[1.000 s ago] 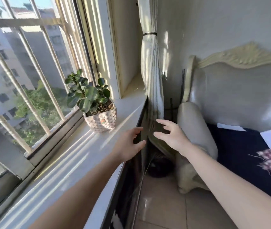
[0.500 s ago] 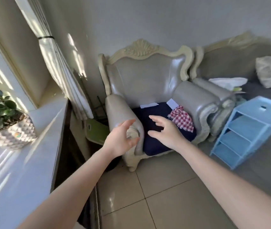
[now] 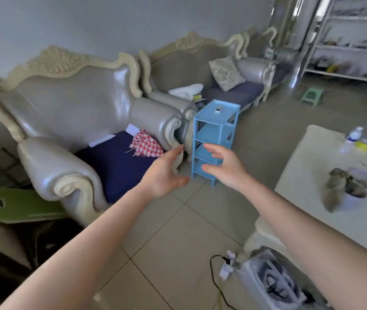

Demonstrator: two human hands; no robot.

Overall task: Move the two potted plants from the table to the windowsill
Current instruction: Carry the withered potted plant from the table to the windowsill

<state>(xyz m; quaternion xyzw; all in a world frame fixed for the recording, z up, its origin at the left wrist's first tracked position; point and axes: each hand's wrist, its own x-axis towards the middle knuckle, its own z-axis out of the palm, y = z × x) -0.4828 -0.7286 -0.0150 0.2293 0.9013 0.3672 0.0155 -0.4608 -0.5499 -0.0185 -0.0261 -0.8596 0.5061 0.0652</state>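
Note:
My left hand (image 3: 162, 175) and my right hand (image 3: 225, 168) are stretched out side by side over the tiled floor, fingers apart, holding nothing. At the right stands a white table (image 3: 307, 222). On it sits a blurred grey-brown plant in a pot (image 3: 343, 186), well to the right of my right hand. The windowsill and the green potted plant on it are out of view.
A silver armchair (image 3: 66, 113) with a dark blue cushion stands at the left and a matching sofa (image 3: 200, 63) behind it. A blue shelf unit (image 3: 216, 130) stands just beyond my hands. A bottle (image 3: 353, 136) is on the table; an appliance with a cable (image 3: 267, 280) sits on the floor.
The view has swung right, away from the windowsill and its green plant, to the room and the table. Both hands stay open and empty.

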